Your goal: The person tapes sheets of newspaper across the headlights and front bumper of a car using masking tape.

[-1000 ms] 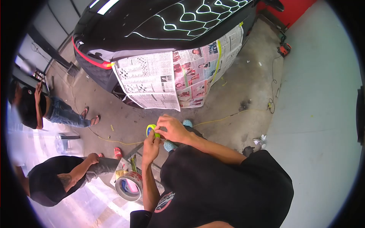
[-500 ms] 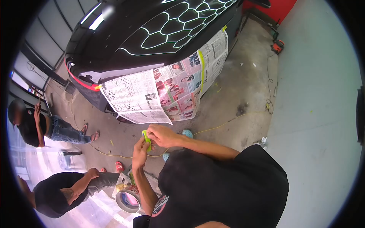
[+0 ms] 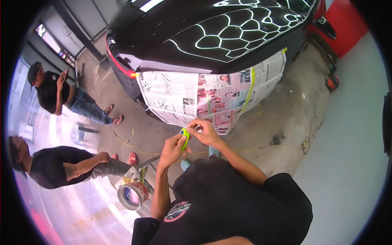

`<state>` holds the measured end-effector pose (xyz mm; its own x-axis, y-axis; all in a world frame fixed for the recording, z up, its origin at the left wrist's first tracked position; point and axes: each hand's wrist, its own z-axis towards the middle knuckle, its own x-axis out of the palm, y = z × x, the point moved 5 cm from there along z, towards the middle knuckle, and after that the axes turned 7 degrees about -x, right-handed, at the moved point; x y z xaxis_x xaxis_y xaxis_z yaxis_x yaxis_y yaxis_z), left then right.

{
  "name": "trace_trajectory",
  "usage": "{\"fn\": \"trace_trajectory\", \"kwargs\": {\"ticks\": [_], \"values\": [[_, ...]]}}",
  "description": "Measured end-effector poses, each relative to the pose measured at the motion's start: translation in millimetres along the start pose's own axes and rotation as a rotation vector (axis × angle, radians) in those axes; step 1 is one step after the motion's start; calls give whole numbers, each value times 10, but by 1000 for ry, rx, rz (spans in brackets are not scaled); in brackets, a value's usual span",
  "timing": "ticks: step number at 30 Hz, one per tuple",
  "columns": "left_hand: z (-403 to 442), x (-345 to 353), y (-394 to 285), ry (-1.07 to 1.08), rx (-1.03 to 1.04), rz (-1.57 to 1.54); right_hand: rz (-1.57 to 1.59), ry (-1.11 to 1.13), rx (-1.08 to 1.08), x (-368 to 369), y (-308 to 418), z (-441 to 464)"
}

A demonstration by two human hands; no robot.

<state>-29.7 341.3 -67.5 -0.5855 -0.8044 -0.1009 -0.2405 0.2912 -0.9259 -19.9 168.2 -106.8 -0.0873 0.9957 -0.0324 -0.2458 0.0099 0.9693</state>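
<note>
With left hand (image 3: 173, 150), clasping a yellow-green tape roll (image 3: 185, 139) on the near side of the newspaper sheets (image 3: 171, 94); with right hand (image 3: 206, 132), curled narrow at the roll's edge, impossible to tell whether gripping.

Tape (image 3: 185, 141): tilt reversed from half a second ago. Right hand (image 3: 206, 132): now overlapping, in view, near edge of newspaper (image 3: 169, 96). Near-left co-worker (image 3: 55, 166): more head showing.
</note>
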Motion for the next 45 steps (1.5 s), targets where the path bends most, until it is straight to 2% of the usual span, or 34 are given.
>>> {"fn": "trace_trajectory", "kwargs": {"ticks": [2,4,8,12,14,18,22,25,30,33,35,36,37,39,41,45], "values": [[-46,4,-24,-58,-16,-18,27,-9,22,4,-33,43],[-48,33,7,-94,58,-52,28,-20,15,13,50,82],[-35,13,82,-134,153,-61,-112,12,-134,87,213,135],[2,-118,82,-338,170,65,-200,106,-235,221,492,128],[32,-126,185,-409,179,86,-152,86,-207,274,464,145],[-49,-145,117,-401,124,71,-139,54,-102,257,433,229],[-5,-193,197,-519,162,145,-241,80,-55,161,400,295],[-101,-166,57,-567,101,-14,-316,38,-129,202,504,313],[-40,-255,275,-655,71,-207,-370,54,-175,350,477,324],[-51,-451,612,-854,-30,-458,-24,-172,-101,180,181,426],[-366,-785,911,-1009,-31,-853,-78,-415,-166,-317,502,637],[-410,-924,1154,-1010,49,-1067,-109,-402,-173,-512,573,733],[-350,-1043,1425,-853,209,-1274,-154,-405,-174,-707,657,771],[-450,-1066,1246,-610,214,-1664,-93,-349,-208,-819,770,812],[-305,-1050,1103,-435,307,-1616,-46,-364,-192,-1039,608,817],[221,-810,635,-515,192,-903,9,-527,-188,-1074,703,719]]}}
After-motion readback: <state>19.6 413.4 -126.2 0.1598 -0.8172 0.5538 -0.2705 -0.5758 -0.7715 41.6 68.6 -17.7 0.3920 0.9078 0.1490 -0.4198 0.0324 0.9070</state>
